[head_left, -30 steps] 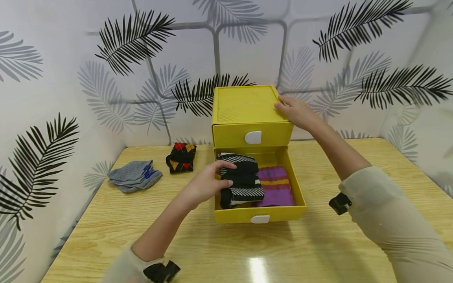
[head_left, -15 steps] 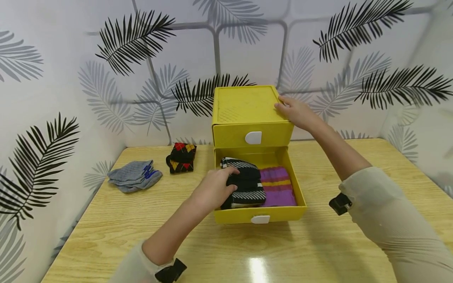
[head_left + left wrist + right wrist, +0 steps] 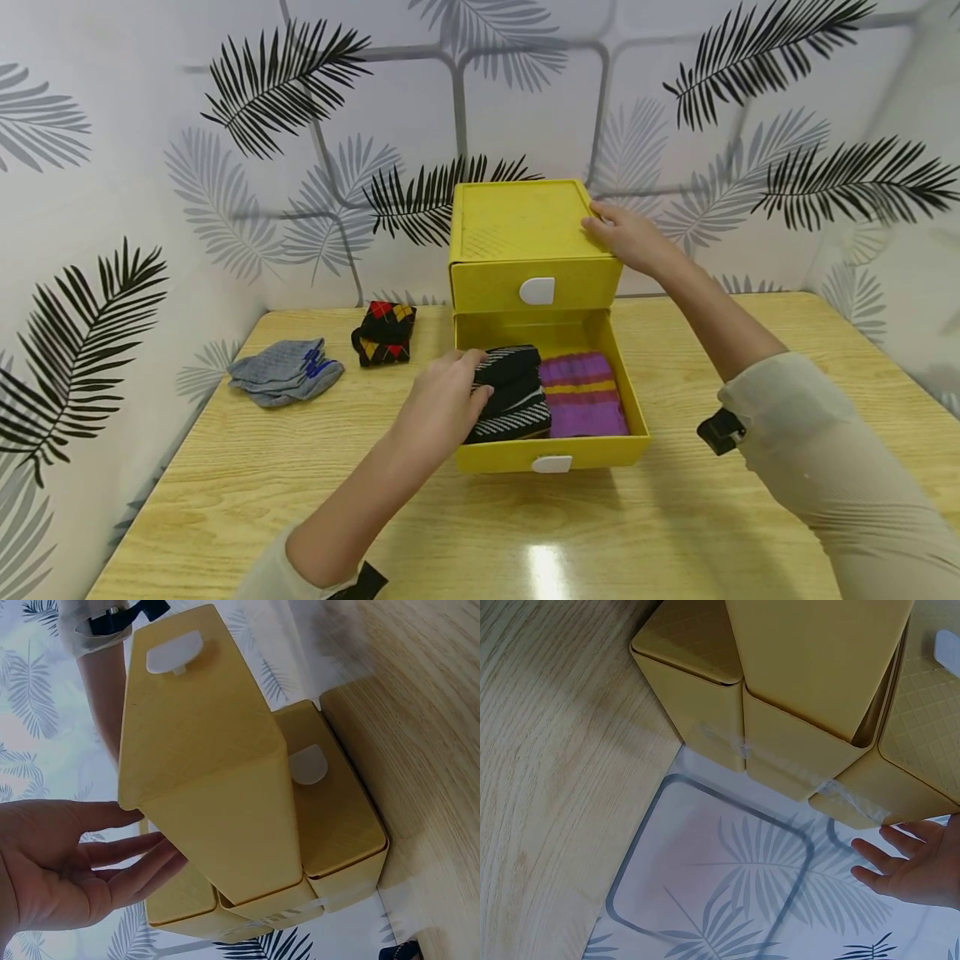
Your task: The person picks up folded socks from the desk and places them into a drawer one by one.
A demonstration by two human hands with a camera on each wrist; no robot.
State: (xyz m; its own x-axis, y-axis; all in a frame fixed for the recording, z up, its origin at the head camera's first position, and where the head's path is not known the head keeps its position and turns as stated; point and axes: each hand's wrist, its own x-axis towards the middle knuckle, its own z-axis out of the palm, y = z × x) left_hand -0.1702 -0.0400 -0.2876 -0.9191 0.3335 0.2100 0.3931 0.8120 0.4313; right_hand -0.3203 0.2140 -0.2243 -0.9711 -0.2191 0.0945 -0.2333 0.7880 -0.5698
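The black-and-white socks (image 3: pixel 516 393) lie in the left part of the open middle drawer (image 3: pixel 497 457), beside the purple socks (image 3: pixel 585 395). The yellow drawer unit (image 3: pixel 525 221) stands near the counter's (image 3: pixel 300 492) back edge. Your left hand (image 3: pixel 438 396) reaches over the drawer's left wall onto the socks; whether this grip pinches or merely presses cannot be told. Your right hand (image 3: pixel 633 239) rests, fingers extended, against the unit's upper right edge. Recommended: flatten the socks below the rim, clear of the purple pair, then withdraw without unrolling the fold.
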